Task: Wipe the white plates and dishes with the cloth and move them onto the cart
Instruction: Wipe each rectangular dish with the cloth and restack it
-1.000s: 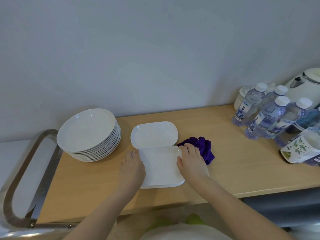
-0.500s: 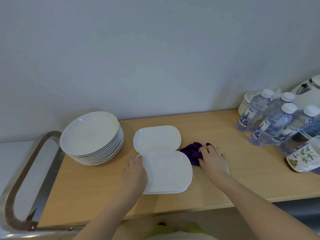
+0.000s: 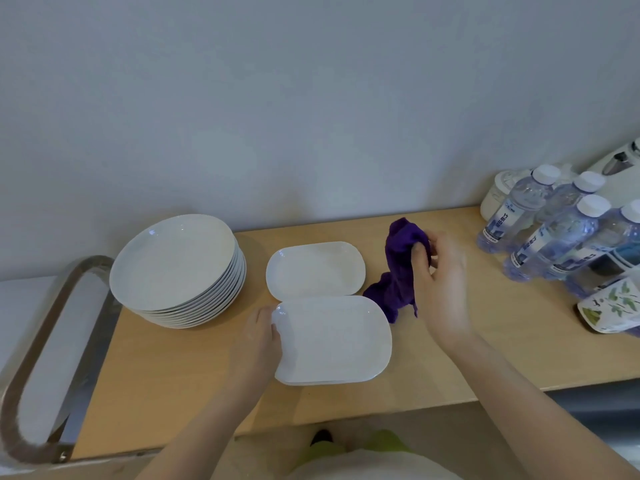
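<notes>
Right hand now lifts the purple cloth off the desk, grip pinched on it; left hand grips the near dish; we judge wiping comes next.

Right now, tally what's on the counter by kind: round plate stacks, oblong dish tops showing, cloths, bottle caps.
Round plate stacks: 1
Oblong dish tops: 2
Purple cloths: 1
Bottle caps: 4
Total: 8

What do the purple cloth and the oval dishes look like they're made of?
Purple cloth: soft matte fabric, possibly microfibre, hanging limp in folds from the right hand. Oval dishes: glossy white, probably glazed ceramic or melamine, judging by the smooth sheen.
</notes>
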A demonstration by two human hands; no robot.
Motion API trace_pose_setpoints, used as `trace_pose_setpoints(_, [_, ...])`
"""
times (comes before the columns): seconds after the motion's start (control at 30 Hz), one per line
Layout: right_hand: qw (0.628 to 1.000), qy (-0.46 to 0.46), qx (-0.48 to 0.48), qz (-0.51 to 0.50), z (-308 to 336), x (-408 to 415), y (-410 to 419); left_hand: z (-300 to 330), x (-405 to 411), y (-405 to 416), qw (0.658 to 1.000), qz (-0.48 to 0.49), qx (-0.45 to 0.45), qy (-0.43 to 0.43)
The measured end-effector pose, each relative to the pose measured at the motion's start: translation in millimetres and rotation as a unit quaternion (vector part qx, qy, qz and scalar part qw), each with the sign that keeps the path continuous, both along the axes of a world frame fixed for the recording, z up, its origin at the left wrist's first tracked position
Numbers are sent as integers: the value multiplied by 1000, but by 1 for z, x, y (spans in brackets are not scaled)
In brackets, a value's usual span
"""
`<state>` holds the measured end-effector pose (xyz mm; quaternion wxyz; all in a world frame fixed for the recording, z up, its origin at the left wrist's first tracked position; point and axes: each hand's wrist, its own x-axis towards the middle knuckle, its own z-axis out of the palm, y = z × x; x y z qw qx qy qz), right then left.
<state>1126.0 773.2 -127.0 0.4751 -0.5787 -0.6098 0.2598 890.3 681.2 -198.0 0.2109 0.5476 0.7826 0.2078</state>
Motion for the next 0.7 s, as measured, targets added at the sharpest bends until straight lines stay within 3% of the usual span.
trace_pose_setpoints(0.23, [989, -9, 83, 119, 21, -51, -28, -6, -6, 2, 999, 2, 23, -41])
trace_pose_setpoints(0.47, [971, -54, -57, 228, -31, -104, -51, -13, -14, 2, 989, -17, 72, -125])
trace_pose_setpoints(0.7, [936, -258, -75, 227, -59, -118, -50, -12, -20, -1, 980, -16, 89, -176])
